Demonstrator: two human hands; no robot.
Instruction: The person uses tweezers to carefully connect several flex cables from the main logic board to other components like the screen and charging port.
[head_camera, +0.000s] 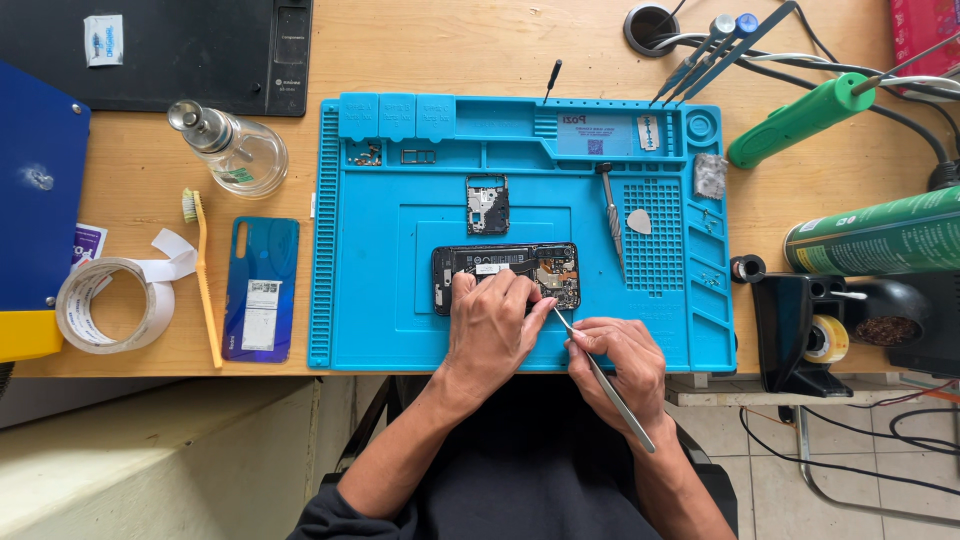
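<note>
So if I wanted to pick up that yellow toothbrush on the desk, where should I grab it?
Probably by the long thin handle, near its middle. The toothbrush lies flat with bristles at the far end, between the tape roll and the blue back cover. Come from above and pinch its sides.

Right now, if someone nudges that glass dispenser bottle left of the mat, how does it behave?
The glass bottle looks squat and round-bodied with a metal pump top, so it probably slides rather than tips. Clear glass suggests it is fragile and smooth to grip. It stands near the yellow toothbrush on bare wooden desk, so a push could knock it into that.
</note>
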